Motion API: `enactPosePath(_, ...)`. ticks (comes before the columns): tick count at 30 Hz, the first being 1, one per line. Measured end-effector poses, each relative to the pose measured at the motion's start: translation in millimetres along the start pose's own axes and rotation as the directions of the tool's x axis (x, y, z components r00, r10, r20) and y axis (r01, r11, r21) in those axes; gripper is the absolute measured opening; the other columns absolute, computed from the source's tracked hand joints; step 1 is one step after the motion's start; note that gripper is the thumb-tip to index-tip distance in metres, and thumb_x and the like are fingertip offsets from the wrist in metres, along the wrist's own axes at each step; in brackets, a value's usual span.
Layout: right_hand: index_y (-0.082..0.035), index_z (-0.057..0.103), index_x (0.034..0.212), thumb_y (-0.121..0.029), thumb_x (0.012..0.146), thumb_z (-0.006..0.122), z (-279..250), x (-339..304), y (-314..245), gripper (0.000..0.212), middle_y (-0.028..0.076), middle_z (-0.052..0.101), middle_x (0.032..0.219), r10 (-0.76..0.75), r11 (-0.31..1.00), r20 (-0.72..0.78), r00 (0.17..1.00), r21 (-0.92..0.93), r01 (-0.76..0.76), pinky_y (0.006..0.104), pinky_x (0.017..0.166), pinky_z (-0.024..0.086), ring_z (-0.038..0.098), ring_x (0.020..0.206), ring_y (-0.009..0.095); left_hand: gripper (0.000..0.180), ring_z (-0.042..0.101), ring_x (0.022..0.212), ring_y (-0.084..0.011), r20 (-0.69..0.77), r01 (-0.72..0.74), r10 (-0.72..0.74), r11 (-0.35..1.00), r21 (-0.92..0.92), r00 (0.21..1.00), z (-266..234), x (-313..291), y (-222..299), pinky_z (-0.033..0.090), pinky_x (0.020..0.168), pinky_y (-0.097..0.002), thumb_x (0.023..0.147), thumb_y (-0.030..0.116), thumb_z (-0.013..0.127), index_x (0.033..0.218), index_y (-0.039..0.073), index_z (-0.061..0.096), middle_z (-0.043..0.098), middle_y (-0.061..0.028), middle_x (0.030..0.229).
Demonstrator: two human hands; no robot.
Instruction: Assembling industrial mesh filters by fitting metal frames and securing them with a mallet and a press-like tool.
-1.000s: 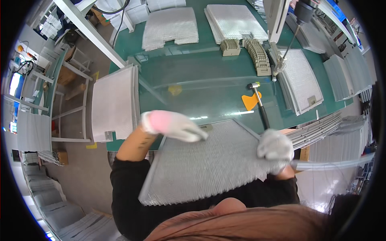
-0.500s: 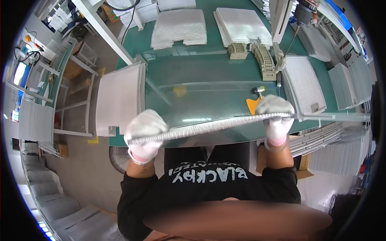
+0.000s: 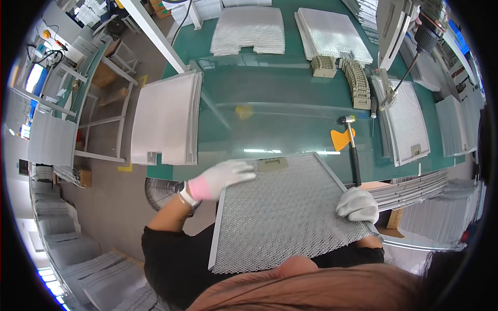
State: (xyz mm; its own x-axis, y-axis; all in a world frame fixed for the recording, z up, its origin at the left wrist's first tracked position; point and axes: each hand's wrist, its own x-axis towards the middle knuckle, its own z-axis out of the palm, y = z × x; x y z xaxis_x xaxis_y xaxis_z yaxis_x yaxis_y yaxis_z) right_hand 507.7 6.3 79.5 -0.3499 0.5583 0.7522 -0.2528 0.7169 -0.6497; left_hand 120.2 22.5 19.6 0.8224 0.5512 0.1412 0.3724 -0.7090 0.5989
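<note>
Left hand (image 3: 223, 179) flat, slightly blurred, fingers (image 3: 243, 172) stretched toward 3 o'clock; left forearm (image 3: 170, 215) slanting toward 1 o'clock. Right hand (image 3: 358, 205) (both gloved) at 4 o'clock, fingers curled in; right forearm (image 3: 369, 242) mostly hidden.

The head view comes from the left one of two wide fisheye cameras worn side by side on the person's head. It faces steeply down and forward from beyond the near edge of the bench (image 3: 270, 124), upright and unmirrored. The left hand (image 3: 223, 179) and right hand (image 3: 359, 205) show fairly close, around that near edge; the black sleeves (image 3: 163, 254) show lower down. Both near corners of the bench fit in, its far side runs toward the picture's top, and past its left edge appears the floor (image 3: 104, 217). Straight lines bow toward the dark round rim.
</note>
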Motion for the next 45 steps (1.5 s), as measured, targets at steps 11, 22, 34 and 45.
enactPosePath(11,-0.005,0.057,0.085,-0.032,0.09,0.069,8.9,-6.3,7.2,0.029,0.014,0.069,0.081,0.023,1.0,-0.156,0.988,0.019,-0.02,0.0385,0.061,0.055,0.067,0.067,0.029,0.046,0.062,0.104,-0.0313,-0.184,0.628,-0.619,0.778,-0.008,0.764,26.0,-9.8,-20.8,0.049,0.097,-0.0394,0.083,0.015,0.068,0.124,0.002,0.054,0.062,-0.0156,0.109)
enactPosePath(22,-0.002,0.053,0.084,-0.015,0.095,0.066,4.8,85.4,61.5,0.022,0.001,0.056,0.074,0.247,0.895,-0.575,0.78,-0.173,-0.411,0.0249,0.063,0.042,0.049,0.069,0.009,0.049,0.07,0.1,-0.0243,-0.623,0.352,-0.713,0.701,-0.62,0.322,73.3,11.0,-51.7,0.054,0.086,-0.0333,0.08,0.01,0.081,0.121,-0.003,0.059,0.07,-0.0167,0.113)
enactPosePath(34,-0.006,0.057,0.085,-0.014,0.098,0.066,2.8,117.7,95.2,0.018,-0.008,0.05,0.074,0.248,0.902,-0.63,0.736,-0.127,-0.412,0.0198,0.062,0.036,0.04,0.068,0.001,0.101,0.067,0.098,-0.0395,-0.806,0.654,-0.553,0.694,-0.302,0.214,69.2,41.5,-21.4,0.054,0.089,-0.0423,0.059,0.026,0.095,0.135,-0.008,0.038,0.067,-0.0235,0.107)
enactPosePath(45,-0.004,0.063,0.101,-0.017,0.102,0.06,-17.3,104.0,104.7,0.013,-0.005,0.061,0.089,0.236,0.901,-0.556,0.797,-0.182,-0.393,0.021,0.075,0.041,0.049,0.079,0.003,0.052,0.068,0.093,-0.0245,-0.639,0.4,-0.58,0.814,-0.422,0.505,5.2,2.6,-22.0,0.053,0.083,-0.0347,0.09,0.025,0.072,0.127,-0.006,0.054,0.07,-0.0145,0.104)
